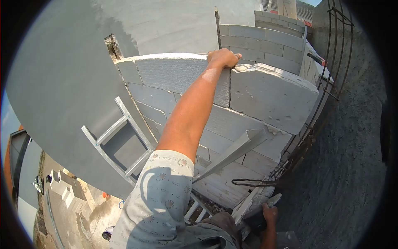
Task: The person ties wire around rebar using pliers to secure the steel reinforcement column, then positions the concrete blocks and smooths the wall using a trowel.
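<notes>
My left hand [224, 58] is closed over the top edge of a wall of pale grey blocks [174, 74], at the joint between two top-course blocks. Its arm stretches up across the middle of the view. Crumbly mortar [242, 67] lies on the edge just right of the thumb. Low at the right, my right hand [270, 212] is closed beside the wall's end. A small grey, flat-looking piece [273, 200] shows at its fingers; what the hand grips is too small and dark to tell.
A metal ladder [112, 130] leans at the left by a smooth grey wall [62, 83]. A metal channel [232, 153] slants in front of the blocks. Rebar [331, 50] and a rough dark wall [352, 166] stand right. Stacked blocks [68, 191] lie far below left.
</notes>
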Motion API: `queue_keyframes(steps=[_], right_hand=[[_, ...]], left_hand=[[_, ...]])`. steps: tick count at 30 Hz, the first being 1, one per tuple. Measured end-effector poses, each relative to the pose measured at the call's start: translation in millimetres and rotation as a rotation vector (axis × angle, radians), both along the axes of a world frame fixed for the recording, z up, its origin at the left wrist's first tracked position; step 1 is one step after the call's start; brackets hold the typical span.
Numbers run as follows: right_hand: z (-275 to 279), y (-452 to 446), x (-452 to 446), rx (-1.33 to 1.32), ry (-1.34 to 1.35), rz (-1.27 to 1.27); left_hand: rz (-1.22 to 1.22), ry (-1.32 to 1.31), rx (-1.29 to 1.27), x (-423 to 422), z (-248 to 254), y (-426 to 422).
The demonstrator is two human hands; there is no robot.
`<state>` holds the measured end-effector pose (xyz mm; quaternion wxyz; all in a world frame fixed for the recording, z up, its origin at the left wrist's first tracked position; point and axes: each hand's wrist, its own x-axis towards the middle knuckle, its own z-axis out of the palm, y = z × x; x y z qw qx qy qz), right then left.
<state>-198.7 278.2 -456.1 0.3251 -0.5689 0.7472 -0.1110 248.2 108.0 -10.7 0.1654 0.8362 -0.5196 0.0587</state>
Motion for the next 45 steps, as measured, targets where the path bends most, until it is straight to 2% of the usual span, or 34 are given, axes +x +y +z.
queue_keyframes(steps=[2,5,7,8,11,16,25,28,31,32,35,37,39,43,45], right_hand=[[12.4,2.7,2.7,0.039,-0.02,-0.018],[-12.6,-3.0,-5.2,-0.024,-0.094,-0.015],[-18.3,-4.3,-10.8,0.007,-0.122,-0.024],[-4.8,-3.8,-10.0,0.07,-0.09,-0.027],[-1.4,-6.0,-10.4,0.073,-0.007,0.052],[19.1,-15.2,-5.1,0.151,0.0,0.094],[18.4,-14.5,-18.7,0.004,-0.017,0.052],[5.3,-17.9,-24.4,0.001,-0.159,-0.105],[-67.1,-33.6,-41.7,-0.003,-0.254,-0.254],[-88.0,-36.1,-46.9,0.029,-0.229,-0.224],[-103.6,-43.9,-54.4,0.083,-0.217,-0.176],[-76.8,-27.1,-52.9,0.082,-0.294,-0.199],[-57.8,-16.1,-48.0,0.048,-0.368,-0.377],[-54.0,-18.1,-45.9,-0.166,-0.621,-0.63],[-49.3,-18.1,-47.7,-0.268,-0.675,-0.593]], left_hand=[[0.024,0.005,-0.035,-4.3,0.7,6.4],[0.015,-0.091,-0.042,-5.4,-1.6,3.0],[-0.144,-0.002,-0.052,50.1,-14.9,-45.5],[-0.246,-0.108,0.082,62.4,-4.9,-58.0],[-0.331,-0.096,-0.004,81.4,-6.6,-64.0],[-0.357,-0.078,-0.05,94.8,-3.8,-65.6],[-0.388,-0.065,-0.079,102.4,0.3,-74.7],[-0.398,-0.064,-0.085,109.0,0.0,-80.3],[-0.412,-0.06,-0.086,118.1,-1.4,-86.9],[-0.413,-0.054,-0.086,123.4,-1.3,-93.1],[-0.429,-0.057,-0.094,133.8,-0.9,-96.7],[-0.455,-0.036,-0.102,138.9,-3.3,-98.4],[-0.513,0.061,-0.111,142.2,-5.0,-97.7],[-0.366,-0.093,-0.059,132.5,1.4,-93.5],[-0.311,-0.114,-0.041,125.1,2.1,-87.9]])
